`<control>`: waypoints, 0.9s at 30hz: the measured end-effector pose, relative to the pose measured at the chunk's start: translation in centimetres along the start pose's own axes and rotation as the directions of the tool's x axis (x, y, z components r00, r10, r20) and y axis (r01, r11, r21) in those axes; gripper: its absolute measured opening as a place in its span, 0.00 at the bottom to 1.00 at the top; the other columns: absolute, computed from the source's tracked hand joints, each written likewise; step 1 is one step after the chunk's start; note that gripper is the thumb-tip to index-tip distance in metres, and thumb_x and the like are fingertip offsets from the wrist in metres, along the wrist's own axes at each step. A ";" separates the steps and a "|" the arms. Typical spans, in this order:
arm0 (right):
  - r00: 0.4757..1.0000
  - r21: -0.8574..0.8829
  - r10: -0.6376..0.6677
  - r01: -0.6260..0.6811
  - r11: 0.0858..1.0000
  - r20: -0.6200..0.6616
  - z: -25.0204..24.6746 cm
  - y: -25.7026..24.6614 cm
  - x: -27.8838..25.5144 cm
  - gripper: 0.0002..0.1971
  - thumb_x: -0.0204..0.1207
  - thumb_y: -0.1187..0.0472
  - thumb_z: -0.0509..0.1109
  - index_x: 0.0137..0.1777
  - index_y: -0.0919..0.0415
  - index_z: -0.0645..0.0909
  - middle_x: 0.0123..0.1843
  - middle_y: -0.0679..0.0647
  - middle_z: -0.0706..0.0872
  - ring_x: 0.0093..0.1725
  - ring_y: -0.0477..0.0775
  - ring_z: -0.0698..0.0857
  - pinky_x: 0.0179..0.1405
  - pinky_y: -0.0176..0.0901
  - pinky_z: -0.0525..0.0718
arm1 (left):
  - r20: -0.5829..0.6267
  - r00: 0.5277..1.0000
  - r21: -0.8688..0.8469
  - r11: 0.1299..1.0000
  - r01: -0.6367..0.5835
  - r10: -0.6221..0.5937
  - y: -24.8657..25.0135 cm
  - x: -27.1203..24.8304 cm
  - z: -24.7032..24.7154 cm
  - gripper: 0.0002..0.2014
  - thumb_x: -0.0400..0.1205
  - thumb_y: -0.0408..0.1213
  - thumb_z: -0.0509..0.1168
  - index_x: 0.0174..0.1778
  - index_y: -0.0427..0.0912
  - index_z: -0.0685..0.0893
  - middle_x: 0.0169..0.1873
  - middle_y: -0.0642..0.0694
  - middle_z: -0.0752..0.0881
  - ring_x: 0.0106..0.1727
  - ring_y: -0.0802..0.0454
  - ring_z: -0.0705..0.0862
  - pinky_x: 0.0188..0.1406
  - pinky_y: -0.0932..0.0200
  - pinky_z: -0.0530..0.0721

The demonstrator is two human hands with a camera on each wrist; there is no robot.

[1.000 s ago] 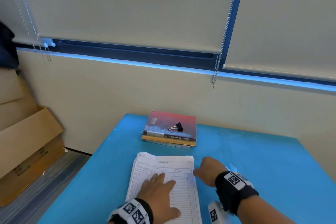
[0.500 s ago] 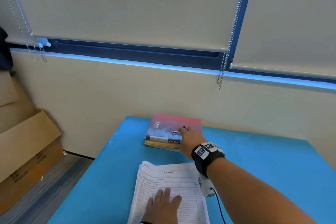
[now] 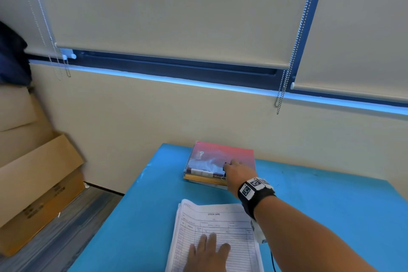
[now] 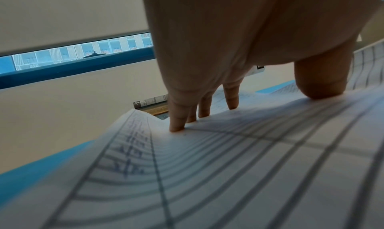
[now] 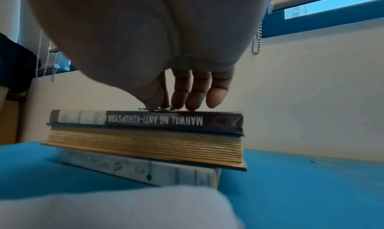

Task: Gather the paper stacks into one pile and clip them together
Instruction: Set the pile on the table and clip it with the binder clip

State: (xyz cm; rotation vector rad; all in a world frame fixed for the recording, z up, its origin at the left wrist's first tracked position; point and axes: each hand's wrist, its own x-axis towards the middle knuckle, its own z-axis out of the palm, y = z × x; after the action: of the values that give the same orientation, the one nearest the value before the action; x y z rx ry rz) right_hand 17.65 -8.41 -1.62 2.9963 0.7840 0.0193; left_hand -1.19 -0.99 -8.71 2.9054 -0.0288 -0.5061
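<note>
Reaching to the top book, the right hand is pinching the binder clip lying there. It should lift straight up, grip firm, while the left hand is pressing flat on the paper pile on the surface.

Our head view looks forward and down from above the blue table, the stack of books far off by the wall. Our left wrist view skims low along printed paper, books just beyond. Our right wrist view sits low, very near the books' spines. All three share the books.
</note>
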 end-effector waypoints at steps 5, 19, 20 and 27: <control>0.998 -0.047 -0.057 0.055 0.997 -0.036 -0.1 0.1 -0.8 0.15 0.74 0.73 0.62 0.59 0.61 0.79 0.56 0.59 0.82 0.56 0.65 0.82 0.50 0.53 0.81 | 0.050 0.999 -0.019 1.000 0.003 -0.002 0.1 0.3 0.0 0.25 0.85 0.57 0.60 0.74 0.53 0.62 0.86 0.45 0.54 0.87 0.42 0.51 0.84 0.34 0.50; 0.961 0.731 0.238 -0.060 0.680 -0.143 0.6 -0.6 -10.0 0.09 0.79 0.59 0.68 0.36 0.56 0.76 0.36 0.50 0.82 0.35 0.50 0.80 0.33 0.37 0.76 | 0.178 0.984 -0.077 0.997 -0.007 0.021 -0.3 -0.6 -1.8 0.28 0.84 0.48 0.60 0.80 0.56 0.60 0.88 0.44 0.45 0.88 0.41 0.44 0.84 0.36 0.47; 0.959 0.784 0.263 -0.080 0.615 -0.108 0.8 -0.6 -10.9 0.09 0.78 0.59 0.69 0.36 0.57 0.77 0.37 0.51 0.84 0.36 0.51 0.82 0.35 0.38 0.79 | 0.186 0.982 -0.096 0.995 -0.011 0.029 -0.4 -0.8 -2.2 0.30 0.83 0.51 0.62 0.81 0.56 0.60 0.88 0.44 0.46 0.88 0.41 0.45 0.84 0.36 0.48; 0.969 0.949 0.244 -0.104 0.296 0.030 1.5 -1.3 -16.1 0.08 0.73 0.61 0.75 0.33 0.58 0.83 0.33 0.53 0.89 0.31 0.42 0.83 0.36 0.39 0.82 | -0.303 0.950 -0.643 0.751 -0.148 -0.073 -1.4 -2.7 -4.7 0.16 0.87 0.51 0.59 0.70 0.57 0.78 0.68 0.58 0.80 0.69 0.60 0.78 0.71 0.59 0.75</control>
State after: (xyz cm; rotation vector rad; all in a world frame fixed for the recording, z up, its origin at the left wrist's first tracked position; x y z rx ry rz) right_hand 2.97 -15.23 -3.14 4.2799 0.5427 -0.4311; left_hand -2.18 1.38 -3.76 2.2301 0.1154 -0.0135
